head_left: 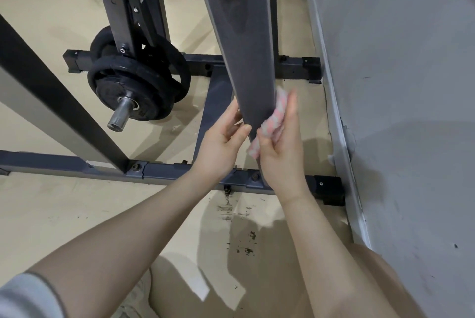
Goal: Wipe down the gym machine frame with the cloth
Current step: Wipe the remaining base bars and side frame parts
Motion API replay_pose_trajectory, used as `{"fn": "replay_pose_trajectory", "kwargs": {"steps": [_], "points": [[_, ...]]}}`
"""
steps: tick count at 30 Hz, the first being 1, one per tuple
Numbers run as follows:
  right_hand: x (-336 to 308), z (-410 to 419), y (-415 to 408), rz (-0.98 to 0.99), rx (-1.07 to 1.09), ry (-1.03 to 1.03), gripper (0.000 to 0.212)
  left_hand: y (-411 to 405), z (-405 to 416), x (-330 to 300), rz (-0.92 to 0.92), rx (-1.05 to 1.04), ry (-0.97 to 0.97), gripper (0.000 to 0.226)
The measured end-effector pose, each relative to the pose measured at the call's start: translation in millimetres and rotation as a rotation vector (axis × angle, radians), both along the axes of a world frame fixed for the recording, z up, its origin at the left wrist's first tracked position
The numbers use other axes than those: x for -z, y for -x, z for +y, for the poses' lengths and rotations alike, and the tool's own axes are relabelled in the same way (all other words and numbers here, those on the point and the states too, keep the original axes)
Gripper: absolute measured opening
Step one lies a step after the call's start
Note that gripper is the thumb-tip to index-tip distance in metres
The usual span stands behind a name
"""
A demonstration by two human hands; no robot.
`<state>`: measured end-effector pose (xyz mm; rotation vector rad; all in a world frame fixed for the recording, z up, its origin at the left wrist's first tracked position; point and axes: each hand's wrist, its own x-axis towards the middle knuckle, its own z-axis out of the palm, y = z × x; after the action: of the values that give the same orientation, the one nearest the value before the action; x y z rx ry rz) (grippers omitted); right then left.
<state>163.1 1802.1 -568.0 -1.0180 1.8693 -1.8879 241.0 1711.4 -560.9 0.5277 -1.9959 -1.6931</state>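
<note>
The person is partway through wiping the lower end of the gym machine's upright post (241,60), a flat grey bar whose long axis runs from the top of the view down toward the floor, leaning slightly so that its foot lands at the base rail (180,172) just below the hands. The right hand (279,142) holds the cloth (270,122), a pink-and-white bundle, with thumb and fingers curled around it, and presses it against the post's right edge. The fingertips there are blurred, so their exact lay cannot be told. The left hand (223,137) sits on the opposite side of the post, fingers lightly bent, thumb tip touching the post's left edge as if to steady it; it clamps nothing.

The step in hand looks like the last stretch of this post. The next move likely calls for sliding the cloth along the bar's length to the bolted joint below the right hand, keeping pressure on the narrow edge. Beyond the left hand, 2 black weight plates (136,86) hang on a steel peg, well apart from both hands.
</note>
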Motion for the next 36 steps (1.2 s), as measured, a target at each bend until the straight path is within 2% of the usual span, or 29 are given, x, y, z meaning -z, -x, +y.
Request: {"fn": "replay_pose_trajectory", "kwargs": {"steps": [3,7,9,14,16,18,19,21,22,24,26,27,28,29,30,31,33,34,35,36], "points": [[4,-9,5,0.115,0.020,0.027,0.062,1,1,2,0.012,0.013,-0.021,0.053],[45,7,4,-0.070,0.025,-0.222,0.069,0,-2,6,-0.031,0.001,0.014,0.053],[56,8,5,-0.120,0.037,-0.277,0.074,1,0,10,-0.039,-0.031,0.044,0.052],[54,-10,7,0.010,0.055,-0.071,0.093,8,8,18,0.032,-0.085,-0.003,0.050],[80,-7,9,0.036,0.115,-0.160,0.099,9,7,23,0.069,-0.083,-0.016,0.049],[109,1,10,-0.201,0.111,-0.278,0.092,7,5,29,0.121,-0.070,-0.031,0.048],[119,6,10,-0.252,0.096,-0.351,0.084,5,6,32,0.132,-0.051,-0.045,0.049],[136,14,16,-0.130,0.099,-0.481,0.061,3,13,39,0.096,0.015,-0.092,0.052],[140,20,18,-0.176,0.086,-0.430,0.045,2,16,46,0.063,0.046,-0.127,0.053],[140,23,14,-0.279,0.135,-0.289,0.033,2,19,67,-0.005,0.084,-0.174,0.057],[145,9,14,-0.188,0.161,-0.266,0.030,3,19,90,-0.085,0.090,-0.156,0.068],[152,6,12,-0.060,0.176,-0.291,0.040,4,18,100,-0.122,0.092,-0.150,0.072],[167,9,8,-0.014,0.212,-0.285,0.060,6,17,111,-0.157,0.098,-0.155,0.075],[186,14,4,-0.007,0.237,-0.321,0.075,9,17,122,-0.188,0.110,-0.163,0.076],[199,19,0,-0.024,0.279,-0.383,0.078,11,17,133,-0.203,0.127,-0.166,0.076],[213,24,-2,-0.071,0.270,-0.444,0.075,12,19,143,-0.202,0.146,-0.159,0.074],[241,36,-2,0.049,0.249,-0.591,0.074,14,24,162,-0.176,0.161,-0.126,0.067],[253,40,0,0.107,0.210,-0.614,0.074,16,26,168,-0.163,0.145,-0.093,0.065],[255,39,4,0.072,0.202,-0.608,0.067,18,27,173,-0.159,0.116,-0.055,0.064],[252,38,7,0.038,0.209,-0.532,0.053,19,27,176,-0.158,0.086,-0.020,0.062]]}}
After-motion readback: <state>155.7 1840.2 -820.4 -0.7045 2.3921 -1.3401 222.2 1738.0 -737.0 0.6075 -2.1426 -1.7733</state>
